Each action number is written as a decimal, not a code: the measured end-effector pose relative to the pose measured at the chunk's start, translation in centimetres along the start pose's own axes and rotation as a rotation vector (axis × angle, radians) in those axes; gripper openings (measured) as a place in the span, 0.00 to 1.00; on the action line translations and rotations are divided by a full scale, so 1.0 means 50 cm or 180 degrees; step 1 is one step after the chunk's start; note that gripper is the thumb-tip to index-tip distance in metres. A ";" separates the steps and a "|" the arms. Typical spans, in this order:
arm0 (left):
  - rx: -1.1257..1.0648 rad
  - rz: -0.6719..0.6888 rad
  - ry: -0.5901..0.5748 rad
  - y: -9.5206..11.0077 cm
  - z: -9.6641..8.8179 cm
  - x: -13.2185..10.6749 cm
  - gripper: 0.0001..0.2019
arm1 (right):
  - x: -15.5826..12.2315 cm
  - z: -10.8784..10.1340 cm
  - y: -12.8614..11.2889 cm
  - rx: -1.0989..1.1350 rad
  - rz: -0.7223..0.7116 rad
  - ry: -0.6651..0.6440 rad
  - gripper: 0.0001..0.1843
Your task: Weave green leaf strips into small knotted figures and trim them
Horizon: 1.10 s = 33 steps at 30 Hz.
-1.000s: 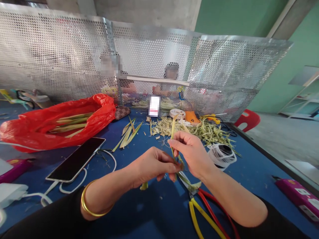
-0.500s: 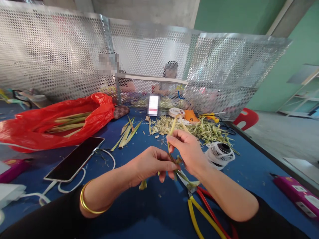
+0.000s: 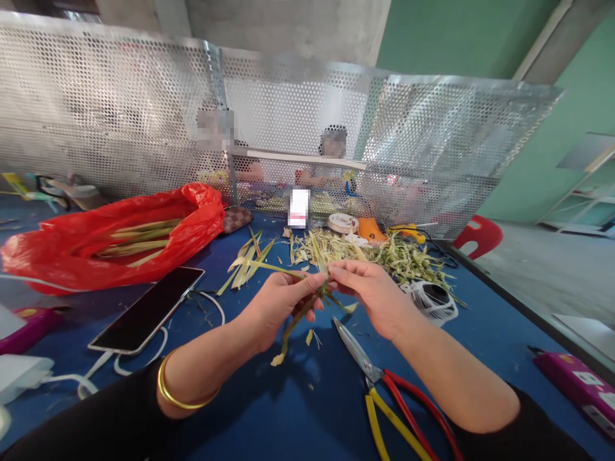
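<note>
My left hand (image 3: 281, 301) pinches a small bundle of green and pale leaf strips (image 3: 291, 326) between thumb and fingers. Close beside it, the fingertips of my right hand (image 3: 372, 294) are closed on the same strips. One pale strip points left over my left hand, another stands up between the hands, and darker ends hang below. How the strips cross is partly hidden by my fingers. Below my right hand, shears with red and yellow handles (image 3: 402, 422) lie on the blue table. A small leaf scrap (image 3: 310, 337) lies under the hands.
Left are a red plastic bag (image 3: 52, 256) of leaf strips and a phone (image 3: 148, 314) with white cables. Behind the hands lie loose strips (image 3: 247, 262), shredded leaf bits (image 3: 408, 256) and a spool of cord (image 3: 435, 301). A perforated metal screen (image 3: 298, 115) stands behind, with people beyond.
My hands have come closer together and the strips have been turned, so one now points left. My right hand has moved off the shears' blades, which show fully.
</note>
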<state>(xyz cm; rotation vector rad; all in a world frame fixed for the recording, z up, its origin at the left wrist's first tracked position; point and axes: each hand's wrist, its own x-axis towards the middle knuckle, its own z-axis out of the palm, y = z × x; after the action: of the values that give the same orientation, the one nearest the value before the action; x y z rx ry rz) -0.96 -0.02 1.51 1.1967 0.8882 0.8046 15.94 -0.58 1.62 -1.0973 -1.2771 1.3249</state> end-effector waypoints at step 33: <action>-0.1274 0.0297 0.0569 -0.003 0.002 0.010 0.09 | -0.028 0.060 0.033 -0.1832 -0.1014 0.0338 0.10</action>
<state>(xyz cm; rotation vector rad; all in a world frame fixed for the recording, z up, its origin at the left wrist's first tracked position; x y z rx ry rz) -0.64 0.38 1.29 0.8272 0.7723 1.1198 13.10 -2.37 0.12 -1.2598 -1.7231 0.6635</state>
